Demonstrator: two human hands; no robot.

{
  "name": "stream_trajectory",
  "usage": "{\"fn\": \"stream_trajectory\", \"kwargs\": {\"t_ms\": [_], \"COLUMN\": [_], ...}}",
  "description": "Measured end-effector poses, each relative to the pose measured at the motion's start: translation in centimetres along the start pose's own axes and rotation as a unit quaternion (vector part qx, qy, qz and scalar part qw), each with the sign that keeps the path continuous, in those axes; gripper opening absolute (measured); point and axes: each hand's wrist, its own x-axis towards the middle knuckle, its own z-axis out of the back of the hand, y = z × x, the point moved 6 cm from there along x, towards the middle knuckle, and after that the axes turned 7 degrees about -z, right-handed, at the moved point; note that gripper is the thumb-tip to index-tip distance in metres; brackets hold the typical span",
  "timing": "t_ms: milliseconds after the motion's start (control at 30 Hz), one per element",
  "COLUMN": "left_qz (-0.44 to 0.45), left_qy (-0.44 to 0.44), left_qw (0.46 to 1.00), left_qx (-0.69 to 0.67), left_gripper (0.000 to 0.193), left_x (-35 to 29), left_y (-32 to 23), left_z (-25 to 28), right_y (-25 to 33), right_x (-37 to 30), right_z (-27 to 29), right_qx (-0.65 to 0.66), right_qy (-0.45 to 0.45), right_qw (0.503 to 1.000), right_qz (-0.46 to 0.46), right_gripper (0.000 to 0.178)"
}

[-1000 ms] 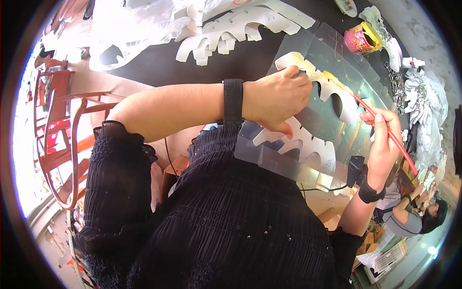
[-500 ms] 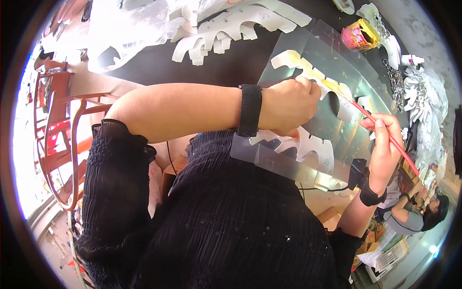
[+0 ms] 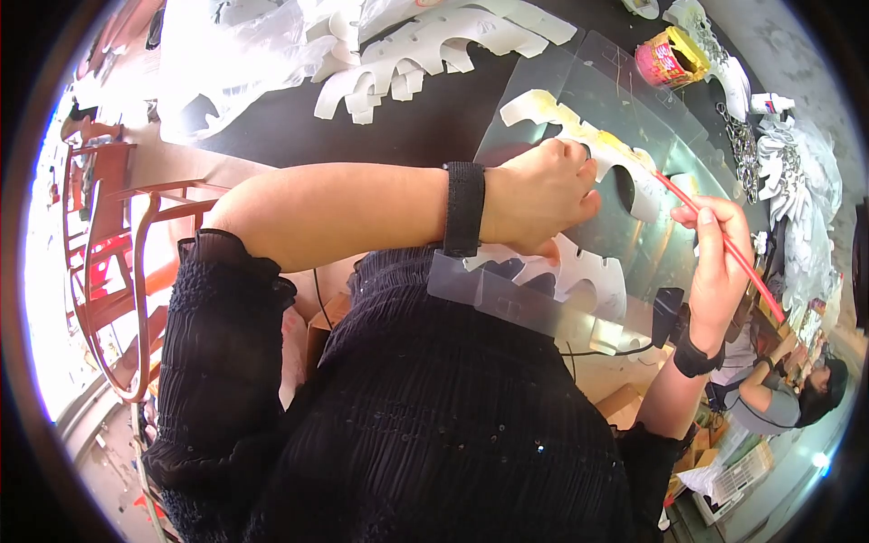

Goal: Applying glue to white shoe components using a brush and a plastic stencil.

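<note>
Your left hand (image 3: 548, 195) has loosened its curl above the clear sheet (image 3: 588, 81); whether it holds anything I cannot tell. Your right hand (image 3: 720, 258) still pinches the red stick (image 3: 756, 281), tip at the yellow-smeared white strip (image 3: 602, 145) on that sheet, so contact seems steady

At upper centre, stacked cut-outs (image 3: 425, 59) lie on the bench (image 3: 398, 140), right of a plastic bag (image 3: 235, 68). Farther right, a plastic sheet (image 3: 625, 100) bears a cut-out strip (image 3: 606, 147); a tub (image 3: 659, 65) stands at upper right, with a chain (image 3: 742, 154) below it. A chair (image 3: 109, 163) occupies the left edge, a co-worker (image 3: 774, 401) the lower right.
</note>
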Motion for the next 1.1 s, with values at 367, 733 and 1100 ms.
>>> {"fn": "stream_trajectory", "kwargs": {"t_ms": [367, 733, 1100], "left_qz": [-0.013, -0.024, -0.022], "left_qy": [-0.035, -0.035, -0.018], "left_qw": [0.998, 0.999, 0.998], "left_qx": [-0.041, -0.014, -0.049], "left_gripper": [0.064, 0.066, 0.064], "left_x": [-0.3, 0.2, 1.1], "left_y": [0.0, 0.0, 0.2], "left_z": [-0.4, -0.3, 0.0], "right_y": [0.4, 0.3, 0.0], "right_x": [-0.1, -0.5, -0.3], "right_z": [-0.1, 0.8, 0.9], "right_qx": [-0.019, -0.027, -0.023], "right_qy": [0.015, 0.004, -0.023], "right_qw": [1.0, 1.0, 0.999], "right_qz": [-0.001, -0.012, -0.01], "right_gripper": [0.011, 0.012, 0.012]}}
